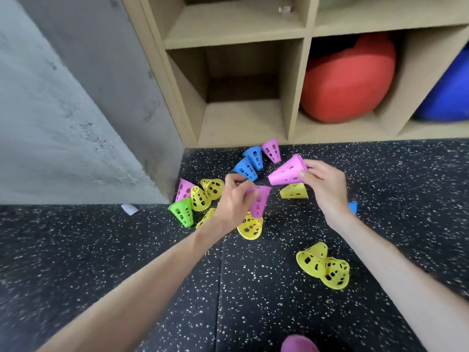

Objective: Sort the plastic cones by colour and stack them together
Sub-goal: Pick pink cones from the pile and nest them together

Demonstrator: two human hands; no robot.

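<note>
While the right hand (pixel 323 181) gripped a stack of pink cones (pixel 288 172) by its wide end, fingers curled round the rim, the left hand (pixel 234 199) pinched a single pink cone (pixel 260 201) just below it. Yellow cones (pixel 322 265), blue cones (pixel 250 162) and a green cone (pixel 182 212) lay scattered on the speckled floor (pixel 253 288) before the wooden shelf (pixel 297 87).

The left hand (pixel 234 199) grips one pink cone (pixel 260 203); the right hand (pixel 323 182) holds a nested pink stack (pixel 288 172) by its wide end. Yellow, blue and green cones litter the speckled floor (pixel 253 288).
</note>
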